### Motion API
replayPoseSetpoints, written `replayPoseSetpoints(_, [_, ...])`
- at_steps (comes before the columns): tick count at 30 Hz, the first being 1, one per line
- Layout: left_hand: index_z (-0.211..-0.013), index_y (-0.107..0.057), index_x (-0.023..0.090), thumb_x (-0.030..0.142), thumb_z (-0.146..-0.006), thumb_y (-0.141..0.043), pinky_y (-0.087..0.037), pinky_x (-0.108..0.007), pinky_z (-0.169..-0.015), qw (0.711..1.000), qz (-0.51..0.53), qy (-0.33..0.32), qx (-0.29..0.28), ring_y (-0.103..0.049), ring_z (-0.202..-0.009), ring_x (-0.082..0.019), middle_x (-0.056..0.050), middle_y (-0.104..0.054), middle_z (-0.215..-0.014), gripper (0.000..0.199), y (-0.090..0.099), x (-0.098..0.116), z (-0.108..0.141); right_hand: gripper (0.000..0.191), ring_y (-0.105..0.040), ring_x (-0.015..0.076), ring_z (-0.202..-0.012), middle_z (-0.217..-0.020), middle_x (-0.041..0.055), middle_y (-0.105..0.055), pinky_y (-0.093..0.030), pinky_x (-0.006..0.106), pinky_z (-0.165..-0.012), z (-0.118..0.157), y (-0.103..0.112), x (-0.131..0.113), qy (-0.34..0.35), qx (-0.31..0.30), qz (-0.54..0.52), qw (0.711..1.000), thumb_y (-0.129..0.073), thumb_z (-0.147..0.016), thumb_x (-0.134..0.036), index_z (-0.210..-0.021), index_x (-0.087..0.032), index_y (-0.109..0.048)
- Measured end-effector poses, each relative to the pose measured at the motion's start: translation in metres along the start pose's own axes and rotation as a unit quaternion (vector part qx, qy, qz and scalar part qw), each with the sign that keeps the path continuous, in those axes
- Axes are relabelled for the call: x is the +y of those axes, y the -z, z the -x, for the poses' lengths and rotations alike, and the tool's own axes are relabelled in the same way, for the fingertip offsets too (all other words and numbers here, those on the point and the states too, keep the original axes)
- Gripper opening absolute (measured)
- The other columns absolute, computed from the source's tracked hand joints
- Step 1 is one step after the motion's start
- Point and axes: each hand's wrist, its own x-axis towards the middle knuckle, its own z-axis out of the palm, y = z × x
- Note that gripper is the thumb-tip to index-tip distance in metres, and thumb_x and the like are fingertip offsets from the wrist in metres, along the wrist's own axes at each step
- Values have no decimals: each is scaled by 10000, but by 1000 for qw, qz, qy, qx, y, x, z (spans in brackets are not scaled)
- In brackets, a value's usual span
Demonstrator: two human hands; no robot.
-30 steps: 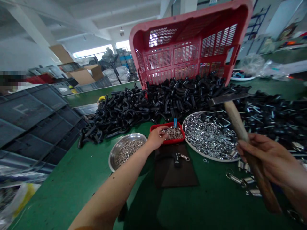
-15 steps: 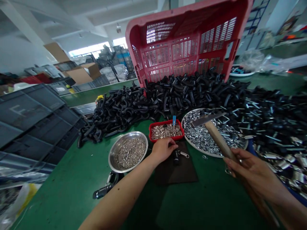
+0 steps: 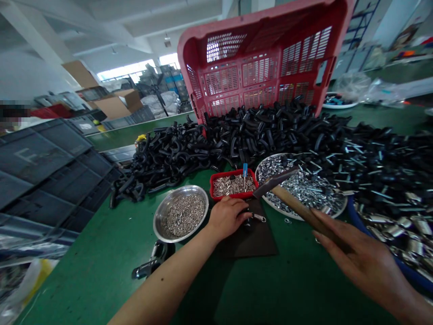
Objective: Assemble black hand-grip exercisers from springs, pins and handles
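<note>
Head view: the right hand (image 3: 363, 259) has its fingers (image 3: 333, 237) wrapped loosely round the wooden handle of a steel-headed hammer (image 3: 294, 201), its head above the rim of a wide round tray of silver washers (image 3: 282, 213). The left hand (image 3: 227, 218), fingers (image 3: 237, 205) curled narrow, rests over a black rubber mat (image 3: 250, 241) beside a small steel spring (image 3: 259, 217); whether they hold anything is hidden. Just behind sits a red rectangular tray of silver sleeves (image 3: 219, 195), and to its left a round steel bowl of small rings (image 3: 154, 221). Green desk (image 3: 84, 282) spreads before both hands, its left edge meeting stacked grey plastic crates (image 3: 43, 167).
</note>
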Motion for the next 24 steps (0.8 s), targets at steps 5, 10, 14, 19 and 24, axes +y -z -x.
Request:
replayPoseSetpoints(5, [-1110, -539, 187, 697, -533, -594, -318, -392, -950, 1000, 7, 4, -24, -476, -1042, -260, -82, -568, -1125, 772, -5, -10, 15, 525, -645, 217, -787, -1065, 58, -634, -546, 318, -575, -1, -13, -11, 108, -42, 143, 983, -393, -804, -172, -1314, -294, -391])
replayPoseSetpoints(10, [-1000, -570, 219, 664, -563, -592, -330, -389, -923, 998, 11, 66, 24, -477, -998, -248, -54, -559, -1078, 624, -19, -1, 18, 514, -637, 213, -838, -1072, 36, -635, -541, 318, -642, -13, -7, -20, 118, -15, 138, 983, -411, -792, -182, -1286, -321, -427])
replayPoseSetpoints(14, [-984, -571, 225, 660, -534, -612, -326, -396, -913, 996, 7, 86, 30, -464, -989, -257, -51, -553, -1062, 627, -17, 2, 18, 542, -642, 209, -793, -1049, 51, -642, -536, 309, -599, -14, -6, -23, 127, 11, 137, 982, -412, -781, -148, -1297, -315, -414])
replayPoseSetpoints(19, [-972, -563, 229, 652, -544, -610, -331, -399, -903, 994, 5, 110, 16, -464, -982, -263, -57, -558, -1029, 604, -13, 7, 19, 449, -645, 179, -723, -1000, 22, -660, -528, 284, -557, -15, -13, -14, 80, -77, 105, 988, -399, -803, -223, -1233, -323, -486])
replayPoseSetpoints(24, [-1037, -526, 197, 633, -601, -572, -339, -440, -901, 990, -8, 134, 35, -452, -1028, -298, -96, -527, -1086, 618, -22, 21, 16, 495, -638, 227, -689, -889, 73, -678, -502, 330, -564, -41, 10, 28, -49, -39, 116, 991, -472, -775, -421, -1242, -259, -492])
